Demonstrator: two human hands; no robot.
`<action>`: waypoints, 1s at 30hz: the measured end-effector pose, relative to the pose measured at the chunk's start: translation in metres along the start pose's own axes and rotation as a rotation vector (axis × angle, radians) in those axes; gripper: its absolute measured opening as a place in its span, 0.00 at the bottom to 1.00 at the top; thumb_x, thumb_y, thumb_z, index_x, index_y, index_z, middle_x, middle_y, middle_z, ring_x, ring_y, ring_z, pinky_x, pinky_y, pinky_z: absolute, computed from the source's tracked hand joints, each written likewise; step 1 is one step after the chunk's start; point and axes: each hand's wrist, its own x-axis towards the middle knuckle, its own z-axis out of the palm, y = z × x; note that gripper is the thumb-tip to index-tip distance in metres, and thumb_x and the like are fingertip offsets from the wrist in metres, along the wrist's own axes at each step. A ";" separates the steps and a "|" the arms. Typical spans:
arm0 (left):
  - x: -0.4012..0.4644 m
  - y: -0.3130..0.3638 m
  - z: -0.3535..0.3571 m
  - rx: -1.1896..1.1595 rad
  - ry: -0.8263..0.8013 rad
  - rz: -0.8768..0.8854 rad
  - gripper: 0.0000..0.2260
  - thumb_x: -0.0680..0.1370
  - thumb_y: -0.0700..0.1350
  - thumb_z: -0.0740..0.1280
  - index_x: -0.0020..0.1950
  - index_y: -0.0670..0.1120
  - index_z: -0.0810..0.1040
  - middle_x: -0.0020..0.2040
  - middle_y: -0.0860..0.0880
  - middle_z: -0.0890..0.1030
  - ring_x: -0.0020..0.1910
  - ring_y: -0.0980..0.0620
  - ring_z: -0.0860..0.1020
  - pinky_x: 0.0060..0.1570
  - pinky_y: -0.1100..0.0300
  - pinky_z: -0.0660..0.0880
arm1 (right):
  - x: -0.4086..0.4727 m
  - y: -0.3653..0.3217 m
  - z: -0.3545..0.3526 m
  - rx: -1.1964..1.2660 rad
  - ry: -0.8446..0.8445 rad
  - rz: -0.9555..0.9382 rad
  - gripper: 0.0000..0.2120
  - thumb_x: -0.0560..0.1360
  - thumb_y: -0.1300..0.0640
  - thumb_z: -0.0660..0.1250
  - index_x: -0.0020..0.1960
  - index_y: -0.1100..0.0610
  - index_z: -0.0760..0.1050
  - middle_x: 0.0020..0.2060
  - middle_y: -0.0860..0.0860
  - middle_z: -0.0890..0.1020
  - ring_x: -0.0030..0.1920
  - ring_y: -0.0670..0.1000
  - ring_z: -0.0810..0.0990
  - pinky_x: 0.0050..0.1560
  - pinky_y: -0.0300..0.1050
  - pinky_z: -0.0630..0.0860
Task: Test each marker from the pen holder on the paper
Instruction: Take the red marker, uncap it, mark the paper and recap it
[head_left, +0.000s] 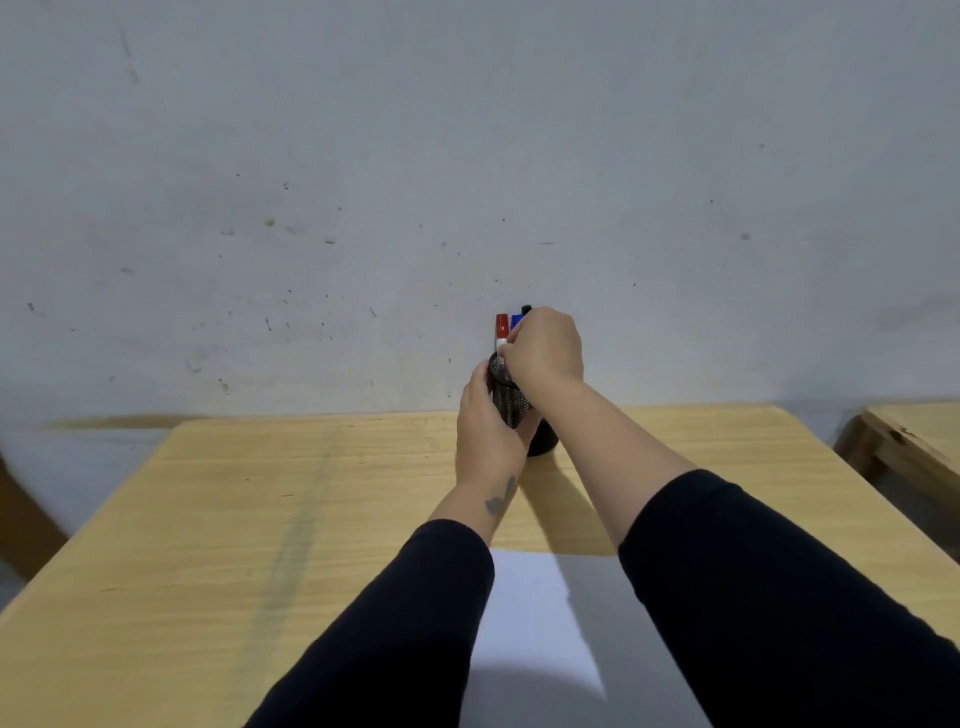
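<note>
A black mesh pen holder (511, 402) stands at the far edge of the wooden table (260, 519), tilted toward the left. My left hand (485, 431) is wrapped around its side. Three markers stick out of its top: a red-capped one (501, 328), a blue-capped one (515, 320) and a black-capped one (526, 310). My right hand (545, 351) is closed over the tops of the blue and black markers; which one it grips I cannot tell. A white sheet of paper (535, 623) lies on the table near me, between my forearms.
A grey scuffed wall (467, 182) rises right behind the table. A second wooden table or bench (914, 441) stands at the right edge. A wooden piece shows at the far left (21, 519).
</note>
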 end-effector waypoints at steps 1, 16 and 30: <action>0.001 -0.001 -0.001 0.017 0.010 0.014 0.31 0.70 0.41 0.71 0.71 0.51 0.65 0.66 0.49 0.73 0.64 0.49 0.74 0.64 0.48 0.73 | 0.001 0.000 0.003 -0.038 0.012 0.017 0.11 0.75 0.64 0.66 0.34 0.59 0.71 0.34 0.53 0.77 0.37 0.54 0.76 0.27 0.40 0.65; 0.005 0.002 -0.003 0.092 -0.044 -0.011 0.35 0.70 0.47 0.75 0.72 0.47 0.61 0.67 0.49 0.73 0.67 0.50 0.71 0.66 0.49 0.70 | -0.006 -0.024 -0.042 0.235 0.139 -0.127 0.10 0.76 0.57 0.66 0.50 0.60 0.83 0.47 0.55 0.85 0.45 0.54 0.82 0.44 0.42 0.76; -0.062 0.110 -0.090 0.146 0.023 0.400 0.13 0.78 0.40 0.65 0.61 0.50 0.79 0.55 0.51 0.79 0.53 0.58 0.77 0.52 0.72 0.73 | -0.120 0.001 -0.106 0.180 -0.234 -0.259 0.11 0.76 0.57 0.65 0.56 0.54 0.82 0.41 0.50 0.82 0.39 0.47 0.77 0.34 0.35 0.69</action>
